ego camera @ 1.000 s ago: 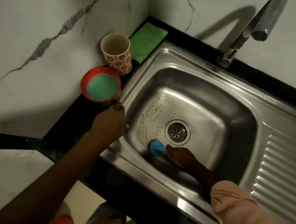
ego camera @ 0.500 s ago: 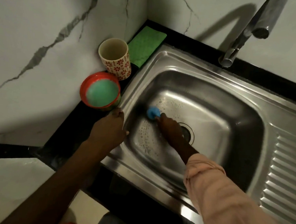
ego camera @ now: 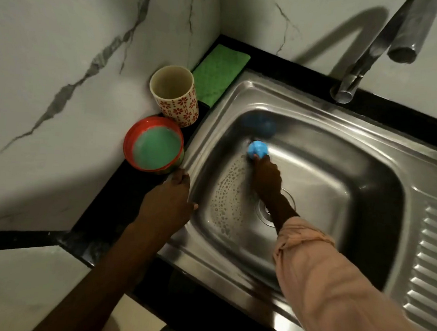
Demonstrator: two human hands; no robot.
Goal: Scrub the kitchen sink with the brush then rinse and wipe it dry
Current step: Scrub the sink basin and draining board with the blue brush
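A stainless steel sink point(ego camera: 344, 127) fills the right of the view, with soap suds point(ego camera: 227, 191) on the left part of its floor. My right hand point(ego camera: 267, 177) grips a small blue brush point(ego camera: 258, 149) and holds it against the basin floor near the back left corner, its blue reflection showing on the back wall. The drain point(ego camera: 267, 210) is partly hidden under my right wrist. My left hand point(ego camera: 167, 203) rests on the sink's left rim, fingers curled over the edge, holding nothing.
On the black counter at left stand a red container of green soap point(ego camera: 153, 145) and a flower-patterned cup point(ego camera: 174, 95). A green cloth point(ego camera: 220, 73) lies in the corner behind them. The tap point(ego camera: 375, 47) rises at back right. A ribbed drainboard point(ego camera: 433, 258) lies right.
My right hand has swept the blue brush from the front of the basin near the drain up toward the back left corner. My left hand has stayed on the rim.
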